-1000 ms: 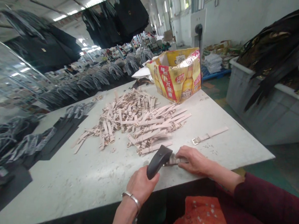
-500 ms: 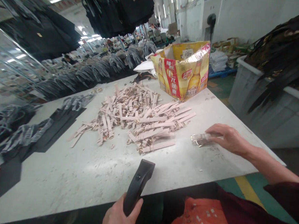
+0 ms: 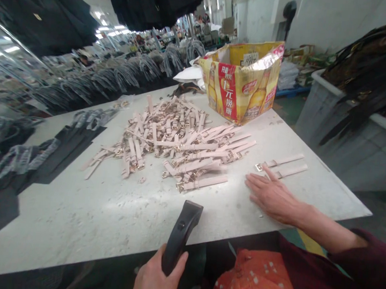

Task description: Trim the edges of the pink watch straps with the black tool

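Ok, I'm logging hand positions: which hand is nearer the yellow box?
Right. The right hand is over the table, in front of the yellow box; the left hand, holding the black tool, is farther, by the table's near edge.

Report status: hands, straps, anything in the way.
Left hand gripping black tool. Two straps apart from pile; open right hand hiding one end of the nearer. Box beyond pile.

Smooth, matt plastic clipper (image 3: 178,237)
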`<state>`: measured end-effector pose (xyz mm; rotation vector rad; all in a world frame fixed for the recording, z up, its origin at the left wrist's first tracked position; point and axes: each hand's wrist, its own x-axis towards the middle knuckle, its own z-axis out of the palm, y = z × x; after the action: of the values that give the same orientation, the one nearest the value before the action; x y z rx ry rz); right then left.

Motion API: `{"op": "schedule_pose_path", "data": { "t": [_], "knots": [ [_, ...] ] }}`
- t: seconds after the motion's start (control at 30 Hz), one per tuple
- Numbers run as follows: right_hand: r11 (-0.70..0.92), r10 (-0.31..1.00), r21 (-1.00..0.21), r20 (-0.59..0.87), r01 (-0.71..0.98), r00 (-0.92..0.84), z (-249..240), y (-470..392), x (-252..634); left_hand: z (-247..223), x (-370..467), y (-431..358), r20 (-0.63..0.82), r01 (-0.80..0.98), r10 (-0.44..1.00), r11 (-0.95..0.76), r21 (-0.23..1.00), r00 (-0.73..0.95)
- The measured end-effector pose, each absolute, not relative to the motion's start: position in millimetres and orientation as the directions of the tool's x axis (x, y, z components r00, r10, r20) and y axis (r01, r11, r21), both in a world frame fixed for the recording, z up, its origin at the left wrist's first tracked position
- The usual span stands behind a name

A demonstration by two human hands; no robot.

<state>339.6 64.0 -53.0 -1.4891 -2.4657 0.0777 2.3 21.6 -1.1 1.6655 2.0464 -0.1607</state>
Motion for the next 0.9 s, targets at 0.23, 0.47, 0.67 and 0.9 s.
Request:
{"op": "schedule_pose_path", "data": {
  "t": [0.23,0.47,0.67,0.9],
  "knots": [
    [0.499,0.866,-0.265,0.195,0.825,-0.461,-56.2,17.6,324.4,-3.0,0.5,17.6,-0.444,0.944,0.888,0.242,0.224,-0.122],
    [0.572,0.818,-0.336,0.161,0.748,-0.553,-69.4,-45.8,370.1,-3.3,2.9,15.1,-0.42,0.948,0.902,0.214,0.237,-0.099],
    [0.343,0.839,-0.283,0.521,0.896,-0.157,-85.3,-82.9,443.1,-7.3,-3.2,15.0,-0.416,0.941,0.904,0.216,0.26,-0.093],
    [0.439,0.873,-0.515,0.437,0.736,-0.215,-50.9,22.2,348.2,-4.6,2.7,14.8,-0.361,0.94,0.929,0.193,0.28,-0.083]
  ]
}}
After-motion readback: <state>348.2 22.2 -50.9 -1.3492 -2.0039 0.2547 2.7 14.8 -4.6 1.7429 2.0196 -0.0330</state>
